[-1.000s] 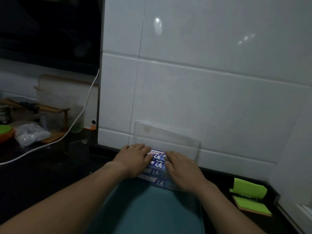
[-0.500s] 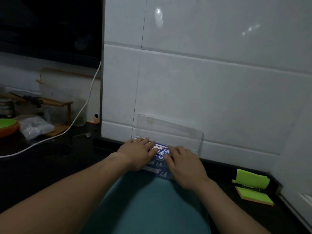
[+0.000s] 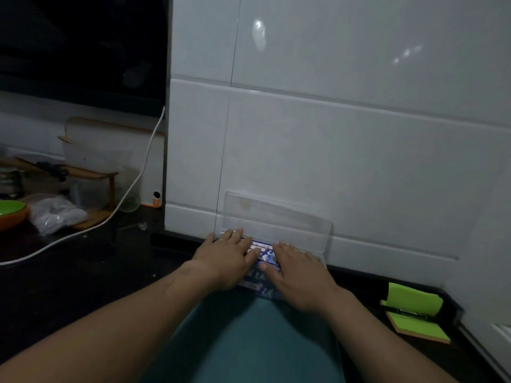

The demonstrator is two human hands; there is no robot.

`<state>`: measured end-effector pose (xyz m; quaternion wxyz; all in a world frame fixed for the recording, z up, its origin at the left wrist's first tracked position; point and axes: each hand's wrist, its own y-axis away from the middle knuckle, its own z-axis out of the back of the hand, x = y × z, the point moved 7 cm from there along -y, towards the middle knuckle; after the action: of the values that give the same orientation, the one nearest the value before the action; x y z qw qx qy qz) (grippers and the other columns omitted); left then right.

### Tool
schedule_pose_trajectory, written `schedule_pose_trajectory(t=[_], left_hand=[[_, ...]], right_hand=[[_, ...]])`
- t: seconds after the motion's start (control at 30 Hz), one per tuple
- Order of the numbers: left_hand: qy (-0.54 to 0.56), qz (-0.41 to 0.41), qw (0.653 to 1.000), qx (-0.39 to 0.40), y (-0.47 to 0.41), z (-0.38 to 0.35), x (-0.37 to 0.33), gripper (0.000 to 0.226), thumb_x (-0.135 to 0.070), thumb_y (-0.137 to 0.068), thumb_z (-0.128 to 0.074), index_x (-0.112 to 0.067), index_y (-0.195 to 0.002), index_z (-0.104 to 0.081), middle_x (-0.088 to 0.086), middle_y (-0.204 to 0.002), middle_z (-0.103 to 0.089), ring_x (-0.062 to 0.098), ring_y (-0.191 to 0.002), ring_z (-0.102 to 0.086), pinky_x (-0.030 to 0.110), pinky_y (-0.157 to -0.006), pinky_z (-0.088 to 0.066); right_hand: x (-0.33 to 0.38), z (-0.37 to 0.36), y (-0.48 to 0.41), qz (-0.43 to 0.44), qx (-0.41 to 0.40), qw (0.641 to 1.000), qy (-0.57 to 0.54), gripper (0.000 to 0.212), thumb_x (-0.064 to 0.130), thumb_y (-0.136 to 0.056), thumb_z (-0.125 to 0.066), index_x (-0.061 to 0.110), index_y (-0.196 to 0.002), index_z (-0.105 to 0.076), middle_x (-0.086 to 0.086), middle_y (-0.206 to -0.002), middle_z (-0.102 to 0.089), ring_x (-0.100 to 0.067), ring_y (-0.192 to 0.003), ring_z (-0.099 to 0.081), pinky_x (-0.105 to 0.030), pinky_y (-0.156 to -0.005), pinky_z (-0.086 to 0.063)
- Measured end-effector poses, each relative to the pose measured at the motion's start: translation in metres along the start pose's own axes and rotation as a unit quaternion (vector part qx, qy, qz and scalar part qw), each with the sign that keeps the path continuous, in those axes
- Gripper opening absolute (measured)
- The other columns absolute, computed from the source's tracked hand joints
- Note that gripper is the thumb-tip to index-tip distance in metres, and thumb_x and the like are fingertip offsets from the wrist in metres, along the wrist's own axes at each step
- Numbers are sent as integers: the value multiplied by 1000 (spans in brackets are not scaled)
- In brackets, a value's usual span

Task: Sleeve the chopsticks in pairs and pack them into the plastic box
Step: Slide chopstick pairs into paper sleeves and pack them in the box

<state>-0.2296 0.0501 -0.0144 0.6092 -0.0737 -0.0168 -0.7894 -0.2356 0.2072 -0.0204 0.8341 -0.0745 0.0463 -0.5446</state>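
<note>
A clear plastic box (image 3: 323, 255) sits against the white tiled wall, its transparent lid (image 3: 279, 217) standing up behind it. Blue-and-white patterned chopstick sleeves (image 3: 266, 255) lie side by side inside it. My left hand (image 3: 225, 259) lies flat over the left part of the sleeves with straight fingers. My right hand (image 3: 297, 275) lies flat over the right part, fingers stretched toward the wall. Most of the sleeves are hidden under both hands.
A teal mat (image 3: 249, 341) lies on the dark counter in front of the box. Green sticky notes (image 3: 414, 313) sit at the right. At the left are a white cable (image 3: 130, 194), a plastic bag (image 3: 55, 217), a green bowl (image 3: 11, 211) and a wooden rack (image 3: 91, 175).
The camera has tilted slightly, so the scene sits lower in view. Both hands have slid a little farther onto the sleeves toward the wall and stay flat on them.
</note>
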Motion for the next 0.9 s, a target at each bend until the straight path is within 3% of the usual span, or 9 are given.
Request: schedule_pose_trajectory(t=[0.1, 0.17, 0.2, 0.3, 0.43, 0.53, 0.73, 0.83, 0.9], left_hand=[[8, -1, 1000, -5, -1, 2, -1, 55, -37, -113, -26, -27, -165, -14, 10, -175, 0, 32, -161, 1, 61, -126, -10], [36, 17, 999, -12, -2, 3, 1, 54, -34, -112, -32, -27, -164, -18, 11, -175, -4, 31, -161, -3, 60, -126, -11], [44, 26, 999, -18, -3, 4, 1, 54, -32, -111, -34, -26, -163, -21, 11, -174, -7, 31, -161, -7, 59, -127, -12], [86, 60, 993, -47, -8, 3, 5, 48, -32, -111, -33, -26, -158, -36, 7, -170, -26, 27, -156, -23, 54, -125, -16], [242, 130, 959, -64, -16, 13, 17, 35, -39, -107, -44, -32, -134, -67, 1, -149, -58, 25, -136, -53, 43, -118, -32], [287, 167, 941, -60, -16, 20, 24, 24, -41, -99, -59, -37, -120, -70, 1, -136, -64, 26, -126, -57, 44, -114, -37], [201, 162, 961, -95, -13, 35, 15, 19, -37, -99, -61, -37, -118, -62, 7, -137, -47, 32, -133, -40, 48, -110, -34], [197, 151, 964, -99, -12, 35, 13, 10, -33, -101, -57, -36, -110, -61, 4, -131, -55, 31, -128, -46, 49, -105, -33], [203, 138, 962, -118, -9, 36, 13, 8, -34, -102, -57, -32, -109, -61, 2, -125, -60, 29, -122, -50, 47, -100, -35]], right_hand=[[0, 4, 1, -8, -4, 1000, -16, 76, 66, -104, -8, 21, -162, -29, -1, -169, -30, -19, -156, -27, -42, -125, -23], [1, 6, 2, -15, -16, 1000, -21, 100, 70, -92, 20, 20, -161, -31, -1, -169, -32, -19, -155, -28, -38, -125, -25], [-1, 6, 2, -30, -24, 999, -35, 99, 69, -93, 19, 21, -161, -33, 1, -168, -33, -17, -155, -29, -35, -124, -23], [-2, 7, 2, -55, -69, 994, -70, 54, 45, -112, -21, 24, -157, -43, 5, -163, -42, -12, -151, -36, -29, -120, -25], [-11, 14, -4, -87, -107, 984, -110, 35, 40, -107, -42, 27, -131, -64, 3, -138, -65, -20, -129, -57, -34, -102, -44], [-19, 19, -7, -116, -133, 971, -163, 27, 42, -96, -61, 27, -116, -70, 1, -124, -68, -24, -120, -59, -34, -96, -47], [-7, 58, -4, -36, -250, 968, -1, 82, 53, -73, -81, 26, -145, -50, -5, -146, -48, -29, -137, -43, -45, -109, -37], [-11, 67, -18, -29, -193, 980, 46, 111, 66, -72, -76, 29, -162, -23, -10, -168, -22, -31, -156, -19, -55, -122, -22], [-16, 69, -25, -51, -157, 985, 49, 113, 71, -77, -68, 28, -164, -10, -7, -169, -18, -27, -157, -15, -56, -123, -16]])
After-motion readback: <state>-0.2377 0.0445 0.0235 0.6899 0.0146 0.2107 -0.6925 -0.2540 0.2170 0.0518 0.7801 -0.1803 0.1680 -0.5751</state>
